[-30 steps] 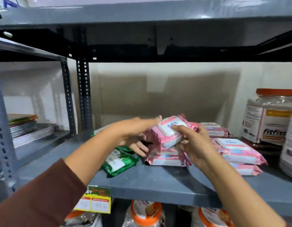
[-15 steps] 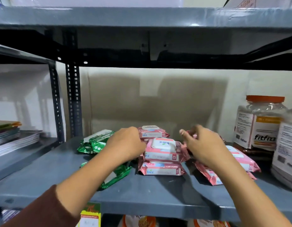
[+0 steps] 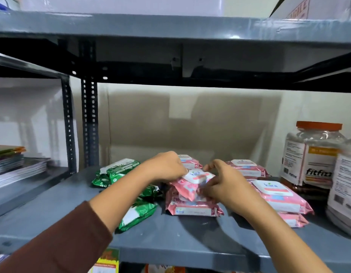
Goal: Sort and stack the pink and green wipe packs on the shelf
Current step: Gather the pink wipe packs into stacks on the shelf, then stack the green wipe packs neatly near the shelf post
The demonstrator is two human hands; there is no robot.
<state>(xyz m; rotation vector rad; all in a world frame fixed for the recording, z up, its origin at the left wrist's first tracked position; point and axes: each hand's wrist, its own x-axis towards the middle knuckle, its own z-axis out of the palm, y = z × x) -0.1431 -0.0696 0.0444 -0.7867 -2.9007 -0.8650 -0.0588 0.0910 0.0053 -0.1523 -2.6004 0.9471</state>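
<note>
Pink foil catches the light at the centre of the frame, where both hands meet over a tilted pink wipe pack [image 3: 192, 181] with a white lid. The left hand [image 3: 166, 166] curls its fingers over the pack's upper left edge, and the right hand [image 3: 224, 184] pinches its right side, so the pack is held between the two. It sits on top of a short pink stack [image 3: 192, 206] on the grey shelf [image 3: 190, 235], its lid end raised toward the back.

Behind the hands, near the wall, another pink pack [image 3: 189, 162] lies partly hidden. To the right of centre a further pink pack [image 3: 247, 168] lies at the back, and in front of it two pink packs [image 3: 281, 198] are piled one on the other.

Left of the hands lie the green wipe packs: one at the back [image 3: 115, 171], one at the front [image 3: 137, 214] under the left forearm, and a third [image 3: 151, 191] between them, mostly covered by the arm.

At the right edge stand clear jars with orange lids [image 3: 312, 152]. Far left, on a neighbouring shelf, is a pile of books [image 3: 15, 164].
</note>
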